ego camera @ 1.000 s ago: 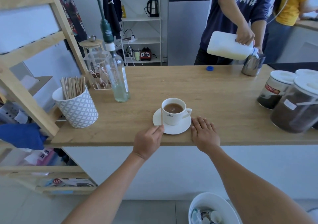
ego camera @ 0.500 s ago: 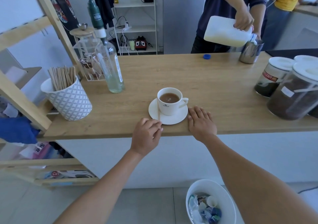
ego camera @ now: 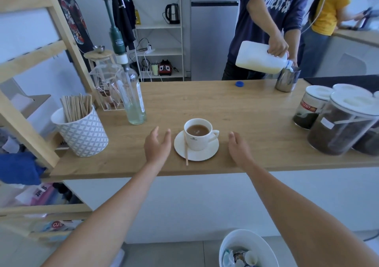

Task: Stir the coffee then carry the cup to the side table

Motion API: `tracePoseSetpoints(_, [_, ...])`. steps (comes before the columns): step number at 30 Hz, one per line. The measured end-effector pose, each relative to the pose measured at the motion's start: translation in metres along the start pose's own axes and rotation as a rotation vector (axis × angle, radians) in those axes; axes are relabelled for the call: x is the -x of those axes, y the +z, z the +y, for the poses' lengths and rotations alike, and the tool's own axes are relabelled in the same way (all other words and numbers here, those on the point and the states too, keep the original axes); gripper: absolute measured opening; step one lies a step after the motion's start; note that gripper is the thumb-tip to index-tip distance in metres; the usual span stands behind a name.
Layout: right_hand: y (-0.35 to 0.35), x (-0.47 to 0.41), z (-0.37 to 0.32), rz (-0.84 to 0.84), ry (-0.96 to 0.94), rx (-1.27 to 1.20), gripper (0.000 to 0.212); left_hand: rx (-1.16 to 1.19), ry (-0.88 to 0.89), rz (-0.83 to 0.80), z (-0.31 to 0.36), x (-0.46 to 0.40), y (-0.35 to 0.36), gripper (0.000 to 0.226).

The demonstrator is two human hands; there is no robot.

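A white cup (ego camera: 200, 138) of milky coffee stands on a white saucer (ego camera: 207, 153) near the front edge of the wooden counter (ego camera: 225, 106). A wooden stir stick (ego camera: 186, 153) lies across the saucer's left side, its end past the rim. My left hand (ego camera: 156, 146) hovers just left of the saucer, fingers apart, holding nothing. To the right of the saucer is my right hand (ego camera: 239, 147), also open and empty. Neither hand touches the cup or saucer.
A patterned pot of stir sticks (ego camera: 82, 131) and a pump bottle (ego camera: 133, 100) stand at the left. Lidded jars (ego camera: 340, 123) crowd the right. Across the counter a person pours milk (ego camera: 260, 58) into a steel jug (ego camera: 287, 81). A bin (ego camera: 246, 250) sits on the floor below.
Both hands have lifted off the counter edge and moved apart to either side of the saucer. The stir stick now rests alone on the saucer.
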State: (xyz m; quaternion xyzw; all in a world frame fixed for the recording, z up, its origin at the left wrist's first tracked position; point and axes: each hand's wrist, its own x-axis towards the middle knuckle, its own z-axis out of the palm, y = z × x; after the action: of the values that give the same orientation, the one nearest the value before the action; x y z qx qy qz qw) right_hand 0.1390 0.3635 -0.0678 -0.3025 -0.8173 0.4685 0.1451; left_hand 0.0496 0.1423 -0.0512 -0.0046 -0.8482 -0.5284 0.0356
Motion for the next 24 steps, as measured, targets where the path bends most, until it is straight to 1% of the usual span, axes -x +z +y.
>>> tracePoseSetpoints(2, [0.000, -0.006, -0.012, 0.013, 0.093, -0.189, 0.038, 0.181, -0.285, -0.030, 0.016, -0.011, 0.002, 0.065])
tracePoseSetpoints(4, [0.002, -0.011, -0.025, -0.018, 0.200, -0.395, 0.036, 0.368, -0.486, -0.079, 0.025, -0.018, 0.006, 0.071])
tracePoseSetpoints(5, [0.003, -0.013, -0.030, -0.041, 0.258, -0.468, 0.042, 0.435, -0.561, -0.097, 0.028, -0.019, 0.007, 0.075])
tracePoseSetpoints(7, [0.007, -0.019, -0.036, -0.088, 0.396, -0.586, 0.058, 0.491, -0.651, -0.126, 0.031, -0.021, 0.009, 0.083])
tracePoseSetpoints(9, [0.012, -0.018, -0.041, -0.142, 0.478, -0.699, 0.062, 0.494, -0.679, -0.146, 0.031, -0.022, 0.014, 0.085])
tracePoseSetpoints(11, [0.017, -0.017, -0.043, -0.173, 0.493, -0.710, 0.064, 0.482, -0.679, -0.162, 0.031, -0.021, 0.018, 0.083])
tracePoseSetpoints(15, [0.026, -0.018, -0.041, -0.133, 0.454, -0.547, 0.071, 0.484, -0.651, -0.233, 0.034, -0.017, 0.024, 0.071])
tracePoseSetpoints(19, [0.032, -0.016, -0.040, -0.118, 0.380, -0.388, 0.068, 0.462, -0.654, -0.257, 0.030, -0.019, 0.030, 0.072])
tracePoseSetpoints(21, [0.033, -0.015, -0.039, -0.106, 0.366, -0.356, 0.064, 0.474, -0.654, -0.248, 0.028, -0.019, 0.032, 0.075])
tracePoseSetpoints(24, [0.033, -0.012, -0.038, -0.093, 0.355, -0.361, 0.064, 0.485, -0.646, -0.237, 0.026, -0.020, 0.033, 0.077])
